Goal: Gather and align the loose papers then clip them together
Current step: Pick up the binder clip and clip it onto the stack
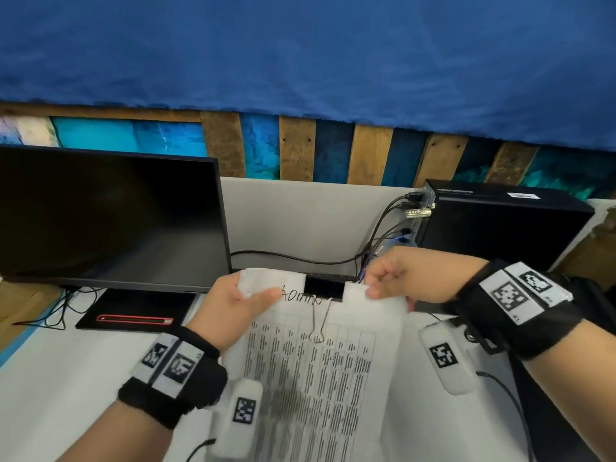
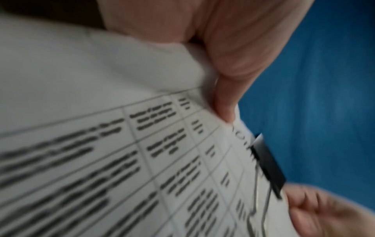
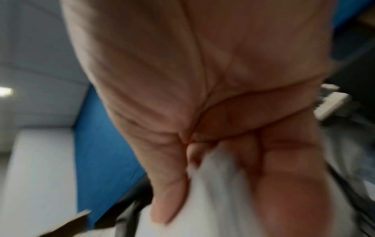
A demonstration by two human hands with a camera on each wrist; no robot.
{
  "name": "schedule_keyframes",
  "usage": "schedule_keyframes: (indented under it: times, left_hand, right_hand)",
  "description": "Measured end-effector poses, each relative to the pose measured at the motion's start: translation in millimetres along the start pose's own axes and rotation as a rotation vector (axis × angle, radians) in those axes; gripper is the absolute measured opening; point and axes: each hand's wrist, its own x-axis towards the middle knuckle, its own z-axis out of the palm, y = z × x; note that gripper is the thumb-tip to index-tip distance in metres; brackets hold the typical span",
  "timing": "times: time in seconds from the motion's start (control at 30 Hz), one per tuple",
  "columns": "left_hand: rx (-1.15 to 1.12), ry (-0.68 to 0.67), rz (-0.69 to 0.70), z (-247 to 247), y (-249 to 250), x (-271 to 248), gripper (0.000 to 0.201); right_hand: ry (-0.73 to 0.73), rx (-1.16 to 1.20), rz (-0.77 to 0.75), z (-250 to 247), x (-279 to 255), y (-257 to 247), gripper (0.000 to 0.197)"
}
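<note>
A stack of printed papers [image 1: 313,371] with a table of text is held up over the desk. A black binder clip [image 1: 324,288] grips the middle of its top edge, with one wire handle [image 1: 319,325] folded down over the page. My left hand [image 1: 241,301] pinches the top left corner, thumb on the front. My right hand [image 1: 393,278] pinches the top right corner. In the left wrist view the papers [image 2: 121,144] and the clip [image 2: 267,168] show past my thumb [image 2: 225,102]. The right wrist view is blurred, with fingers [image 3: 168,200] curled on white paper [image 3: 213,200].
A dark monitor [image 1: 110,218] stands on the white desk [image 1: 60,378] at the left. A black computer case [image 1: 500,225] with several cables [image 1: 383,235] stands at the back right. A grey partition [image 1: 313,221] and a blue cloth [image 1: 300,55] rise behind.
</note>
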Motion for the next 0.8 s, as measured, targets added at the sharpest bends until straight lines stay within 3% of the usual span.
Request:
schedule_keyframes:
  times: [0.13,0.27,0.37,0.43,0.5,0.63,0.7,0.8]
  left_hand:
    - [-0.033,-0.068,-0.184,-2,-25,5,0.013]
    - [-0.039,0.04,-0.341,20,-66,9,0.017]
    - [0.081,0.13,-0.398,36,-96,13,0.011]
    - [0.177,0.151,-0.391,42,-108,17,0.023]
    - [0.226,0.189,-0.396,44,-114,23,0.031]
    - [0.284,0.233,-0.396,42,-130,29,0.033]
    - [0.246,0.235,-0.5,36,-142,25,0.044]
    - [0.401,0.066,-0.701,28,-159,12,0.058]
  right_hand:
    - [0.085,0.194,0.099,41,22,35,0.011]
    - [0.336,0.548,0.164,94,55,68,0.023]
    - [0.411,0.762,0.222,132,73,91,0.011]
    - [0.447,0.64,0.238,153,80,98,0.008]
    - [0.499,0.485,0.265,165,83,100,0.024]
    - [0.611,0.369,0.328,177,85,106,0.024]
    - [0.522,0.308,0.408,183,82,111,0.019]
    - [0.157,0.117,0.466,199,74,116,0.012]
